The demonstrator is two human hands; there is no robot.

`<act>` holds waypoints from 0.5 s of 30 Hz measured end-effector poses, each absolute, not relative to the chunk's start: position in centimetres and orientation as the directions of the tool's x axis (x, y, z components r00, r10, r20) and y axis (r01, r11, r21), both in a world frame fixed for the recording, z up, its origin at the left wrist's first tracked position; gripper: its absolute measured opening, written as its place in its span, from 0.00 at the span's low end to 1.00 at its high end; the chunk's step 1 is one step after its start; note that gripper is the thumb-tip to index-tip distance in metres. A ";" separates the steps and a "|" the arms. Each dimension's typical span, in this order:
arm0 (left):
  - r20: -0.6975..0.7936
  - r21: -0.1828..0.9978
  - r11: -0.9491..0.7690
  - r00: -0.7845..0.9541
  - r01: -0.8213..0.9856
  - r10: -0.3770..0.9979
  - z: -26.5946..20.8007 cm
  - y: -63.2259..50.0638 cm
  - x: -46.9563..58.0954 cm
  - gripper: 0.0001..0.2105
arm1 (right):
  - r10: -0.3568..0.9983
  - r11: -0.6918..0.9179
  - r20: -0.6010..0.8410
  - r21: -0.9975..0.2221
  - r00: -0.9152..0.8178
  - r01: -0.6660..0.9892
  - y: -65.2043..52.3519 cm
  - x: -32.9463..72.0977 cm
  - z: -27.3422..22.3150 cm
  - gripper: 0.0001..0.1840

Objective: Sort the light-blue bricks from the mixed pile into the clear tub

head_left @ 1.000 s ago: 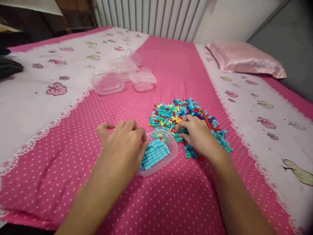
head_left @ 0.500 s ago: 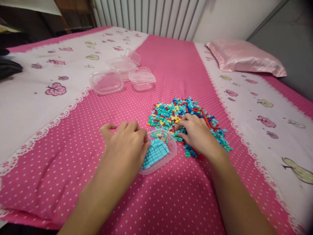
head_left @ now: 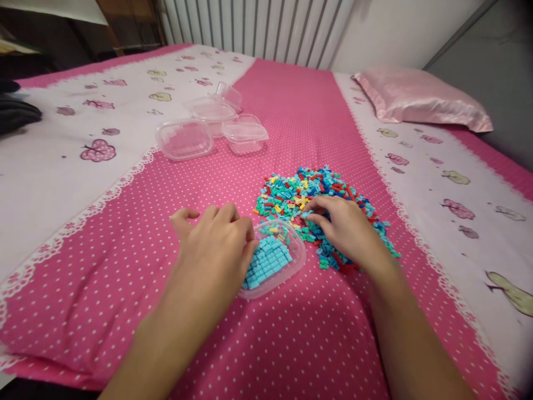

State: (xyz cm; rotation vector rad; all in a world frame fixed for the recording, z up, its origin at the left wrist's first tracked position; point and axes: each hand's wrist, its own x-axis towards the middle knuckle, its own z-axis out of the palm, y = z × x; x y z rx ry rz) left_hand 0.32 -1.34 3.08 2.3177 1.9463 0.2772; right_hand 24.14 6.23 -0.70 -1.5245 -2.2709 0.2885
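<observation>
My right hand [head_left: 341, 225] is at the near left side of a mixed heap of small toy building bricks [head_left: 287, 194]. Its thumb and fingertips pinch a light blue brick [head_left: 307, 214]. My left hand [head_left: 216, 244] arches over the left side of a clear plastic container [head_left: 297, 261], thumb and index finger curled close together. Whatever is between those fingertips is hidden; its little finger sticks out to the left. Inside the container, light blue bricks [head_left: 268, 261] lie in tight rows, with a few loose yellow and green ones behind them.
Several clear plastic containers [head_left: 185, 139] stand farther back on the pink dotted bedspread [head_left: 200, 183]. A pink pillow [head_left: 420, 97] lies at the back right, and a white radiator [head_left: 258, 28] is behind the bed. Something black [head_left: 19, 111] shows at the left edge.
My right hand has lifted slightly from the heap, and a light blue brick now shows between its fingertips. My left hand stays over the container. The view has shifted slightly.
</observation>
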 end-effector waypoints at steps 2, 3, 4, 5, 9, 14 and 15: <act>0.073 0.197 -0.178 0.167 0.964 0.983 3.1 -1.3 0.3 0.07 | 0.930 0.365 0.201 -0.450 -0.306 0.815 6.1 24.1 -0.4 0.05; 0.074 0.196 -0.175 0.163 0.965 0.984 3.1 -1.3 0.2 0.06 | 0.936 0.353 0.204 -0.498 -0.288 0.792 6.1 24.0 -0.3 0.05; 0.074 0.195 -0.170 0.159 0.966 0.985 3.2 -1.2 0.2 0.06 | 0.940 0.342 0.210 -0.545 -0.270 0.766 6.1 24.0 -0.2 0.04; 0.074 0.194 -0.168 0.156 0.967 0.985 3.2 -1.2 0.2 0.06 | 0.943 0.333 0.219 -0.583 -0.252 0.741 6.1 24.0 -0.1 0.04; 0.103 0.207 -0.190 0.171 0.960 0.980 3.1 -1.1 0.2 0.06 | 0.947 0.318 0.259 -0.670 -0.190 0.671 6.1 23.7 0.0 0.03; 0.258 0.281 -0.235 0.162 0.930 0.952 3.4 -1.1 0.9 0.06 | 0.939 0.322 0.224 -0.835 -0.260 0.446 5.5 22.4 0.5 0.04; 0.302 0.304 -0.247 0.152 0.920 0.941 3.4 -1.1 1.1 0.05 | 0.931 0.324 0.210 -0.855 -0.299 0.406 5.3 22.0 0.7 0.04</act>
